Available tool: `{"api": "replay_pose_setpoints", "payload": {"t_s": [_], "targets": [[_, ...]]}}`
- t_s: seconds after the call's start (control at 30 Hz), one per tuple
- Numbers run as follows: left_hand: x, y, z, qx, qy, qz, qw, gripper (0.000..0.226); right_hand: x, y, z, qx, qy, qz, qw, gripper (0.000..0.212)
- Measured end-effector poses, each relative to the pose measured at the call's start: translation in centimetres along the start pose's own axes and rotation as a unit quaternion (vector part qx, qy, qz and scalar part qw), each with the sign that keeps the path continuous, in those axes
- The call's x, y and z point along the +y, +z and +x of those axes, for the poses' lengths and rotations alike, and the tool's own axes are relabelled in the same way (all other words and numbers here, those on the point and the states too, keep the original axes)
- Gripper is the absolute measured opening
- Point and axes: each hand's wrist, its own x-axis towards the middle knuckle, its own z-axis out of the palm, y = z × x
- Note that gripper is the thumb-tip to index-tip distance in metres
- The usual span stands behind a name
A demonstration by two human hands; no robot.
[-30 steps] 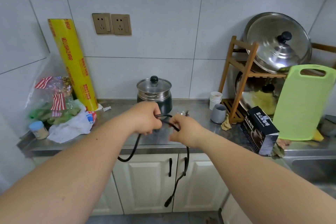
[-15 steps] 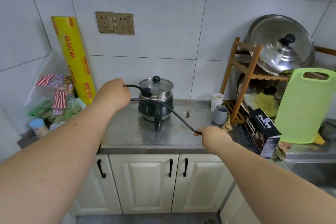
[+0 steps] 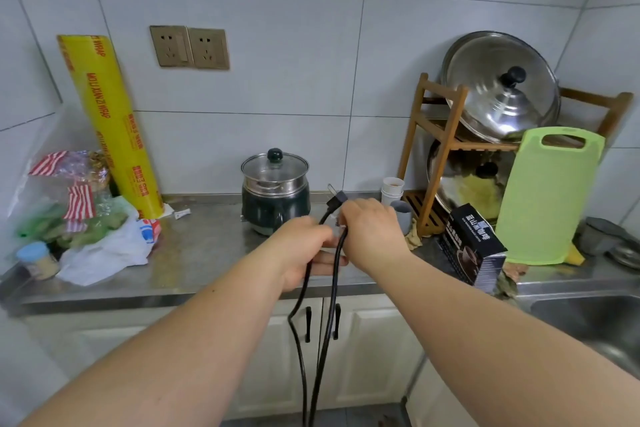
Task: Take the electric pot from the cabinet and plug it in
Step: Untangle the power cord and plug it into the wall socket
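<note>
while your right hand (image 3: 369,230) closes around the black power cord (image 3: 332,288) just below its plug (image 3: 336,199), the plug's prongs stick up and to the left, free of any socket. your left hand (image 3: 304,250) sits just beside it, fingers curled around the same cord a little lower down, so both hands grip the one cable and touch or nearly touch. from them two strands of cord hang straight down past the edge of the tabletop (image 3: 194,253) and in front of the cabinet doors (image 3: 367,350), running out of view at the bottom.

the electric pot (image 3: 275,192) is already out of the cabinet: it stands upright on the tabletop near the tiled wall, glass lid on, just behind your hands. you cannot see from here whether the far end of the cord is seated in the pot.

so the step in hand looks like sorting the cord and readying the plug. the wall sockets (image 3: 189,47) are up on the tiles, above and to the left of the pot, well apart from your hands, with the yellow cling wrap roll (image 3: 110,128) leaning further left. the next move calls for lifting the plug toward one socket, turning the prongs to match its slots, and leaving enough slack that the cord does not drag the pot.
</note>
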Motion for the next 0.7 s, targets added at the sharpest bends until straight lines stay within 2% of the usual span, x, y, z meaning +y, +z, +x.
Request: {"api": "replay_pose_setpoints", "payload": {"t_s": [0.1, 0.2, 0.27, 0.33, 0.37, 0.4, 0.43, 0.47, 0.5, 0.53, 0.63, 0.7], "targets": [[-0.1, 1.1, 0.0, -0.013, 0.013, -0.018, 1.0, 0.027, -0.4, -0.6, -0.2, 0.007, -0.016, 0.048, 0.999, 0.027], [0.1, 1.5, -0.2, -0.026, 0.037, 0.038, 0.998, 0.012, 0.6, -0.6, -0.8, 0.051, -0.011, 0.097, 0.994, 0.027], [0.1, 1.6, 0.0, -0.013, 0.062, 0.097, 0.993, 0.013, 1.4, -0.5, -1.4, 0.089, 0.057, 0.131, 0.986, 0.035], [0.2, 1.6, 0.4, 0.007, 0.094, 0.137, 0.986, 0.018, 2.6, -0.5, -1.7, 0.081, 0.206, 0.199, 0.955, 0.043], [0.2, 1.5, 0.6, 0.017, 0.11, 0.144, 0.983, 0.019, 3.3, -0.6, -1.9, 0.051, 0.29, 0.248, 0.923, 0.043], [0.3, 1.3, 0.8, 0.023, 0.125, 0.144, 0.981, 0.02, 3.9, -0.6, -2.1, 0.002, 0.371, 0.318, 0.873, 0.041], [0.4, 1.1, 0.9, 0.024, 0.139, 0.14, 0.98, 0.021, 4.4, -0.7, -2.3, -0.056, 0.438, 0.411, 0.798, 0.037], [0.4, 0.8, 0.9, 0.02, 0.152, 0.134, 0.979, 0.021, 4.7, -0.5, -2.5, -0.11, 0.481, 0.508, 0.706, 0.037], [0.5, 0.8, 0.8, 0.012, 0.162, 0.127, 0.978, 0.022, 5.0, -0.3, -2.7, -0.14, 0.49, 0.591, 0.625, 0.041], [0.4, 0.8, 0.8, 0.002, 0.17, 0.119, 0.978, 0.022, 5.4, 0.1, -2.6, -0.151, 0.479, 0.65, 0.571, 0.048], [0.7, 1.0, 0.5, -0.038, 0.182, 0.097, 0.978, 0.022, 6.3, 0.5, -1.5, -0.124, 0.451, 0.755, 0.458, 0.062], [0.9, 1.0, 0.4, -0.065, 0.18, 0.102, 0.976, 0.023, 6.9, 0.3, -0.6, -0.072, 0.443, 0.796, 0.406, 0.054]]}}
